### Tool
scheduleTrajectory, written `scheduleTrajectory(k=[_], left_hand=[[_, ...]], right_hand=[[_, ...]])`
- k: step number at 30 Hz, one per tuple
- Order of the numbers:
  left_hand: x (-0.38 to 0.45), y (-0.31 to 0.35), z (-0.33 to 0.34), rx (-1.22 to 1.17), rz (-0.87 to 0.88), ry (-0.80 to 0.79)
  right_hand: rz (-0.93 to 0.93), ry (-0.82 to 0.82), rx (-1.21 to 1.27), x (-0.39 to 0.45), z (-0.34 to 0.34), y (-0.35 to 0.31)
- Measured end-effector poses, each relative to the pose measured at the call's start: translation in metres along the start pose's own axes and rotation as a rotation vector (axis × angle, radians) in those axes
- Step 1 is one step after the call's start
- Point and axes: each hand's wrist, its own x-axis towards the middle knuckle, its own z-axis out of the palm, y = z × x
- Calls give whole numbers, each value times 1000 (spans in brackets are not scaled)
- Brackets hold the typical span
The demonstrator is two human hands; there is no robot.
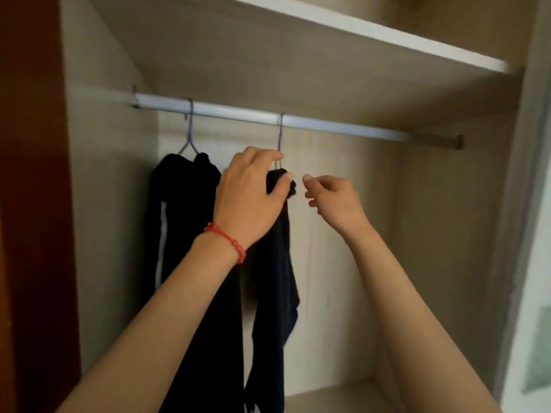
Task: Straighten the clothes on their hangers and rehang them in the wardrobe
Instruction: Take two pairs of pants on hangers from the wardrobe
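Inside a pale wood-grain wardrobe (pixel 447 204), under a white shelf (pixel 357 34), two thin purple wire hangers (pixel 280 135) hang on the white rail (pixel 238 113). The left hand (pixel 250 192) grips the dark navy garment (pixel 277 263) at the right hanger; the right hand (pixel 334 198), fingers loosely curled, holds nothing just beside it.

Your single head camera looks forward and slightly up, close to the wardrobe rail (pixel 268 116) crossing the upper frame.

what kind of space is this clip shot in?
Most likely the inside of a bedroom wardrobe. A hanging rail spans it under a shelf, with two wire hangers hooked on it. The left hand grips the dark garment on the nearer hanger.
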Motion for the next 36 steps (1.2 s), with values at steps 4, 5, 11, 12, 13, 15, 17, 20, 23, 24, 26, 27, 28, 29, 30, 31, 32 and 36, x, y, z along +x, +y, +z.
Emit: scheduleTrajectory(k=[4, 5, 11, 12, 13, 15, 17, 20, 23, 24, 26, 27, 28, 29, 30, 31, 32, 36], left_hand=[[23, -36, -11, 161, -177, 74], [27, -45, -11, 212, -252, 49], [38, -78, -1, 297, -592, -254], [39, -81, 1, 298, -617, -282], [39, -82, 4, 290, -635, -290], [41, -82, 9, 239, -661, -255], [45, -81, 14, 196, -676, -210], [51, -76, 20, 275, -692, -297], [57, -73, 20, 335, -724, -428], [59, -72, 18, 323, -735, -426], [61, -74, 14, 320, -733, -364], [60, -76, 12, 324, -711, -318], [60, -79, 10, 329, -685, -268], [59, -83, 9, 332, -667, -219], [58, -86, 7, 324, -660, -176], [57, -88, 5, 300, -663, -139], [57, -88, 4, 266, -667, -104], [53, -82, 3, 166, -675, -15]], right_hand=[[42, -119, -129, 30, 25, -17], [49, -138, -159, 36, 32, -18], [73, -287, -371, 58, 47, -15], [70, -292, -411, 60, 47, -14], [63, -287, -445, 61, 46, -13], [65, -270, -489, 63, 44, -10], [96, -256, -509, 66, 42, -5], [120, -230, -524, 69, 41, 3], [106, -206, -509, 71, 42, 7], [102, -198, -496, 72, 42, 8], [97, -182, -448, 72, 40, 10], [96, -154, -420, 72, 39, 10], [94, -113, -390, 71, 38, 10], [90, -69, -359, 71, 36, 10], [84, -30, -332, 71, 34, 10], [81, 0, -304, 72, 31, 9], [77, 26, -277, 72, 29, 8], [56, 100, -222, 72, 19, 10]])
